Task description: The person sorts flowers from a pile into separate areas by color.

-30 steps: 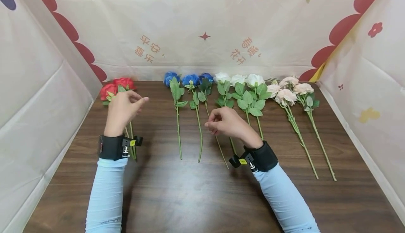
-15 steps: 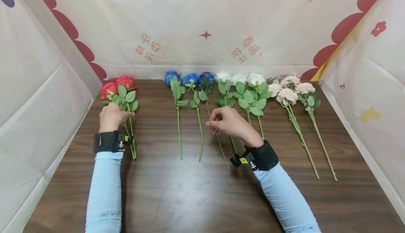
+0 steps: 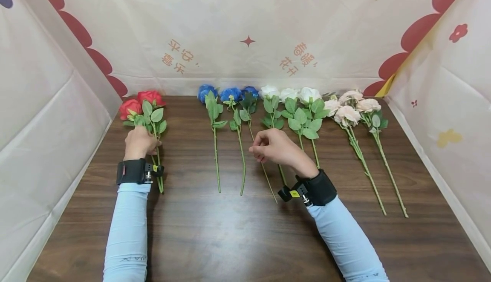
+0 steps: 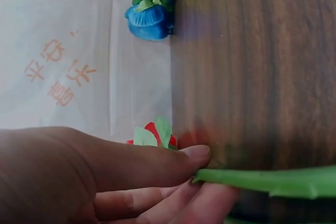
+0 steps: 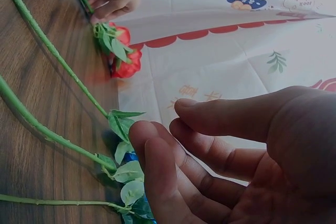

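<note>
At the far left of the table, my left hand (image 3: 140, 142) pinches a green stem (image 4: 273, 182) between thumb and fingers. The stem belongs to the red roses (image 3: 151, 98), whose heads lie just beyond the hand. How many of their stems are gripped, I cannot tell. My right hand (image 3: 277, 146) hovers with loosely curled fingers and holds nothing, as the right wrist view confirms. Below and beside it lie blue roses (image 3: 231, 95) and white roses (image 3: 309, 95), with leafy stems pointing toward me; the right hand and wrist cover parts of some stems.
Pale pink flowers (image 3: 347, 116) lie at the right, their stems slanting toward the front. Brown wood-grain table (image 3: 215, 239) runs in front of the flowers. Printed cloth walls (image 3: 245, 13) close off the back and both sides.
My left hand has come back from over the red roses' leaves and down onto their stems, and now pinches there. The right hand has stayed in place.
</note>
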Demonstrator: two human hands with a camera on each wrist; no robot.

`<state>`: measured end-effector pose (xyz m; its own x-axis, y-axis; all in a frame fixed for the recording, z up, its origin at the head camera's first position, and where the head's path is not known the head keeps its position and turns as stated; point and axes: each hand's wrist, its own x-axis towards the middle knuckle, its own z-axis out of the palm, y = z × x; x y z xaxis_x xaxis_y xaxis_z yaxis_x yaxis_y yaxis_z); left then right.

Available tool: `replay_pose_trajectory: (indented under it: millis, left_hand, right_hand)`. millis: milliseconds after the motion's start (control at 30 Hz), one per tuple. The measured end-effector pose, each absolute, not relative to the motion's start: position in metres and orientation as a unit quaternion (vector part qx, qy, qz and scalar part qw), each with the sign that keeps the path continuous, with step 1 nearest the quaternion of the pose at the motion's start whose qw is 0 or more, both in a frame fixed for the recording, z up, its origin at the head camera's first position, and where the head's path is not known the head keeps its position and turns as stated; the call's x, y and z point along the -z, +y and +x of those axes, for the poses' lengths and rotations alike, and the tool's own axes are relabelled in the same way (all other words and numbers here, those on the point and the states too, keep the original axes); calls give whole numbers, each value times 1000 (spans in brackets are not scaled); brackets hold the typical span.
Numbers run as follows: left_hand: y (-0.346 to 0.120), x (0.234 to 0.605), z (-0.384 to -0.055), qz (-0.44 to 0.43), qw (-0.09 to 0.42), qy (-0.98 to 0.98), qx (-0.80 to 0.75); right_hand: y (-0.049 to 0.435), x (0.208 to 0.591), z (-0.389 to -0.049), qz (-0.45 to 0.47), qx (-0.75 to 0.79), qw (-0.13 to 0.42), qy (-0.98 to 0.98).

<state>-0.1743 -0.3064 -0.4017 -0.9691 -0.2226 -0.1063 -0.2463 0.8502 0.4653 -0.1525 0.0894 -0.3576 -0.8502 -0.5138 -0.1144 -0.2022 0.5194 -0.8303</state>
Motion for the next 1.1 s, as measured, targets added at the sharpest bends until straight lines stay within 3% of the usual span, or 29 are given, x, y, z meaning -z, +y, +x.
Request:
replay_pose_trajectory:
  millis: [167,467,633,767,1100]
  left_hand:
    - [-306,391,-168,-117,-2,962,-248]
    - [-289,349,-151,-105,-115,953,-261]
    - [-279,338,-146,-87,-147,950,-260]
    - [-271,339,-148,-66,-126,954,-264]
    - [-214,345,-156,14,0,930,-366]
  right_hand:
    - [89,358,-152,-212,441,175,854]
    - [88,355,-152,-217,434,166,858]
    - [88,355,-151,-220,436,165,857]
    - [87,357,-150,-224,433,166,857]
    - [85,361,-148,-225,432,174,856]
